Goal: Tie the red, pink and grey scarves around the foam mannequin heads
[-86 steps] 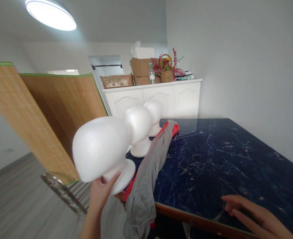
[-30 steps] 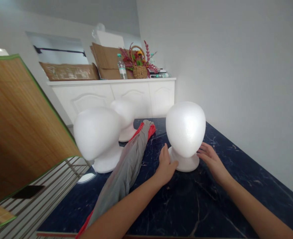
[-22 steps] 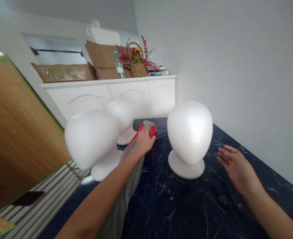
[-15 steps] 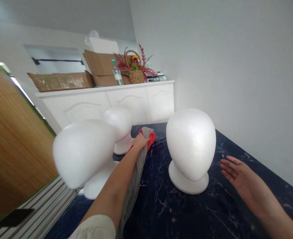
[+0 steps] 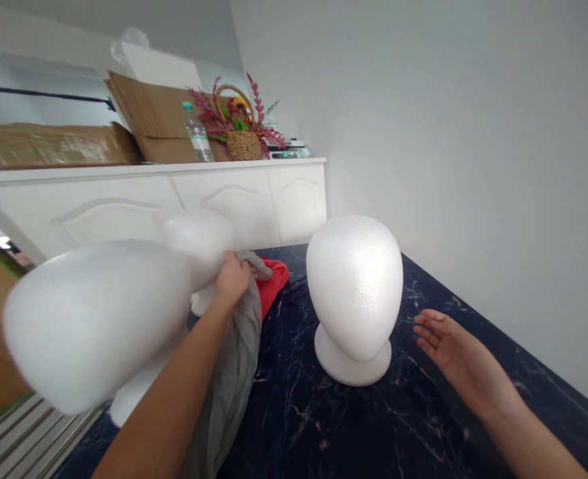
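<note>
My left hand [image 5: 234, 279] is closed on a grey cloth [image 5: 234, 366], which hangs down along my forearm towards me. Beside that grip lies a red cloth [image 5: 273, 286], partly covered by the grey one. My right hand [image 5: 451, 346] is open above the table, its fingers apart and holding nothing. Between my hands a white foam head [image 5: 354, 283] stands upright on its round base. Two more sit at the left: a near foam head [image 5: 94, 313], and a far foam head [image 5: 199, 243] close behind my left hand. My left forearm hides part of their bases.
All this is on a dark blue marbled table [image 5: 318, 426]. Behind it runs a white cabinet [image 5: 234, 193] carrying cardboard boxes [image 5: 159, 113], a water bottle [image 5: 197, 133] and a flower basket [image 5: 244, 143]. A plain wall [image 5: 448, 133] borders the table's right side.
My left hand has lifted the grey cloth and drawn it nearer, exposing more of the red one. The view has turned right, so everything sits further left. My right hand stays open.
</note>
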The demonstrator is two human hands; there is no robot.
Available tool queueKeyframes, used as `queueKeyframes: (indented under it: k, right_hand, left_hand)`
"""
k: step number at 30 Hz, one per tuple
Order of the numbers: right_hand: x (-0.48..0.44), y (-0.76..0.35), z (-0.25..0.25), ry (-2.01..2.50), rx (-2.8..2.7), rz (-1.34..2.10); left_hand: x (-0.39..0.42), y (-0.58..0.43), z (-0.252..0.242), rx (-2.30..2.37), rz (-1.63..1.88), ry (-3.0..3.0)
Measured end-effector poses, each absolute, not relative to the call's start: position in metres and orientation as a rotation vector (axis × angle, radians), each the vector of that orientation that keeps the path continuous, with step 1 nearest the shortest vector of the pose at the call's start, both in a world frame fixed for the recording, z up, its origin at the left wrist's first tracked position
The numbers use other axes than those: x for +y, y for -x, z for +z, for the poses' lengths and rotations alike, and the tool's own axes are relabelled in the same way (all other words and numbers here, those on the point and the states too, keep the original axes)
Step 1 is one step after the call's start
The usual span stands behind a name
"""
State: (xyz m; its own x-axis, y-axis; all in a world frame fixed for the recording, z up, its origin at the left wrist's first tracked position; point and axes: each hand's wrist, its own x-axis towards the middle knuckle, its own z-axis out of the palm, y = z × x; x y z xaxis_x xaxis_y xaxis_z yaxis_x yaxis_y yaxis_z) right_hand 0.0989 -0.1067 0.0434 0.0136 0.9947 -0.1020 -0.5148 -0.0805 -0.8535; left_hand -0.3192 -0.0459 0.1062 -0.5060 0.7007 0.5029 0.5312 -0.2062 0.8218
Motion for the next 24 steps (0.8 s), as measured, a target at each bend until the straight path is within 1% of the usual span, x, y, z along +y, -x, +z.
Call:
queueKeyframes:
  k: [3,7,9,11,13,14,16,19,21,24]
  right_hand:
    - [-0.112,-0.098,0.047,0.823,-0.789,1.319]
    - [-0.149,-0.079,0.057,0.644,-0.988,0.925]
    - [-0.179,-0.057,0.068,0.586,-1.171,0.877]
    - [-0.209,-0.027,0.083,0.531,-1.403,0.917]
    - [-0.231,0.006,0.1,0.423,-1.534,1.046]
    - [-0.239,0.021,0.107,0.357,-1.558,1.174]
    - [-0.249,0.043,0.116,0.225,-1.586,1.555]
    - [-0.255,0.044,0.114,0.1,-1.597,2.079]
    - [-0.256,0.024,0.108,0.073,-1.603,2.242]
    - [-0.249,-0.024,0.103,0.169,-1.649,2.259]
  left_hand:
    - [-0.077,0.291,0.127,1.789,1.943,-1.369]
    - [-0.134,0.242,0.162,1.464,2.082,-1.329]
    - [-0.166,0.216,0.181,1.254,2.093,-1.287]
    - [-0.197,0.189,0.2,1.058,2.059,-1.265]
    - [-0.223,0.163,0.217,0.912,2.018,-1.264]
    - [-0.234,0.152,0.224,0.853,2.008,-1.264]
    - [-0.25,0.136,0.236,0.747,2.003,-1.274]
    - [-0.262,0.138,0.25,0.669,2.033,-1.252]
    - [-0.265,0.156,0.255,0.687,2.088,-1.192]
    - [-0.265,0.194,0.253,0.792,2.181,-1.123]
